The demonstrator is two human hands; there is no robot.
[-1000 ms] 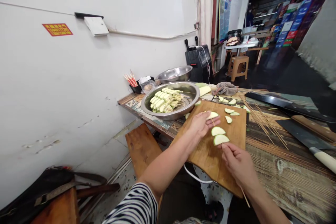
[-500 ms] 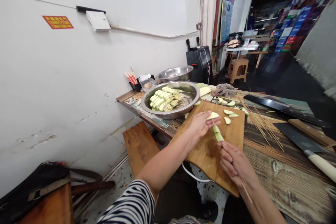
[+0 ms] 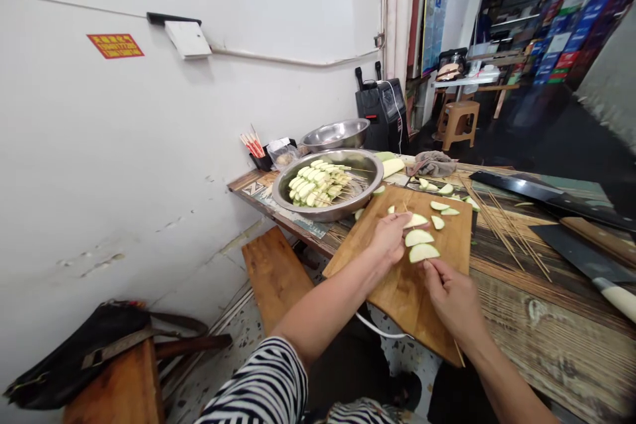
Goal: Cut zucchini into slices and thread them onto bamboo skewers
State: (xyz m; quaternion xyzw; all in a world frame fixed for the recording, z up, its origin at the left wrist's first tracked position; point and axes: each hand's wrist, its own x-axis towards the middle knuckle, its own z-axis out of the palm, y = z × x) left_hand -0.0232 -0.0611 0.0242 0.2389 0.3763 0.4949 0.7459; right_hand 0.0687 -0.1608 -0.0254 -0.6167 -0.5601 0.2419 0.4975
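Observation:
My right hand [image 3: 452,295] grips a thin wooden skewer [image 3: 460,354], whose lower end sticks out below the palm. Two half-round zucchini slices [image 3: 424,252] sit on the skewer just past my fingertips. At its upper end my left hand [image 3: 390,237] pinches another zucchini slice [image 3: 416,220]; the skewer's tip shows above that slice. Both hands are over the wooden cutting board [image 3: 368,271]. Loose zucchini slices [image 3: 438,222] lie on the board to the right of my left hand. Beyond it, a steel basin [image 3: 328,214] holds many finished zucchini skewers [image 3: 318,182].
Bare skewers [image 3: 507,232] lie right of the board, with a long knife [image 3: 517,188] and a cleaver [image 3: 579,248] farther right. A grey cloth [image 3: 432,163], zucchini pieces [image 3: 392,167] and a second steel basin [image 3: 338,133] are at the back. A wooden bench [image 3: 275,278] stands below left.
The left hand's slice has come onto the skewer's tip. The skewered slices have turned their flat faces toward me. The view has shifted slightly.

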